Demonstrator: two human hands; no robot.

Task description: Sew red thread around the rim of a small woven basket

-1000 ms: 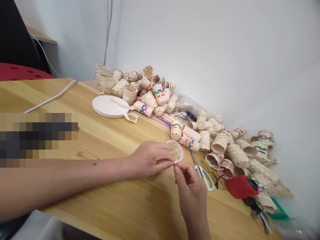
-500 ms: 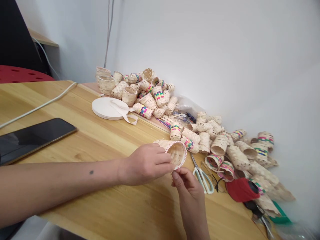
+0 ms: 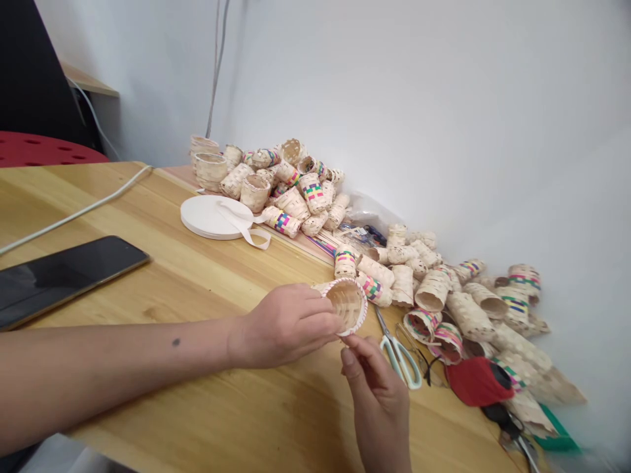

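Observation:
My left hand is wrapped around a small woven bamboo basket, held on its side with the mouth facing right. Pink and white stitching runs along the basket's rim. Just below that rim, my right hand has its thumb and forefinger pinched together. The forefinger tip is at the lower edge of the rim; whatever lies in the pinch is too small to make out. Scissors with pale green handles lie beside my right hand. My left fingers hide the basket's near side.
Several woven baskets are heaped along the wall, some with coloured bands. A roll of white ribbon lies at the back. To the left are a phone and a white cable. A red item lies at right.
My right hand has dropped slightly away from the rim, and its thumb sits lower. The left hand keeps its hold, with the basket's mouth turned a little more toward me.

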